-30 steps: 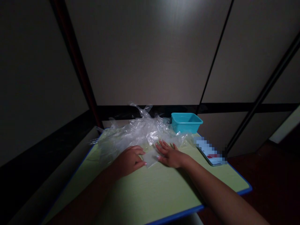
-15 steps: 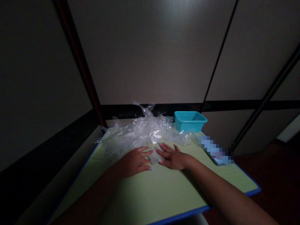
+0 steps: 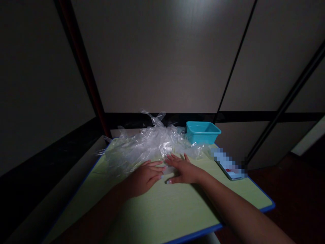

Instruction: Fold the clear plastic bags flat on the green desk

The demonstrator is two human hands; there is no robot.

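Between my hands lies a small, whitish, translucent plastic piece (image 3: 168, 170), partly covered by my fingers; its kind is unclear. My left hand (image 3: 144, 178) rests at its left side, fingers stretched out close together and thumb pointing right. From the other side my right hand (image 3: 185, 171) reaches over it, fingers extended and the thumb apart and lower. Both hands are open, low over the table, and their fingertips nearly meet. Just beyond them spreads a heap of crumpled clear plastic bags or film (image 3: 152, 142).
A turquoise plastic basin (image 3: 203, 134) stands at the back right of the light green, blue-edged table (image 3: 162, 210). A phone (image 3: 232, 173), partly pixelated, lies near the right edge. Dark-trimmed wall panels (image 3: 162, 61) rise directly behind the table.
My left fingers have drawn together, and my right fingertips have moved left over the plastic piece, covering more of it. The whole view has shifted slightly.
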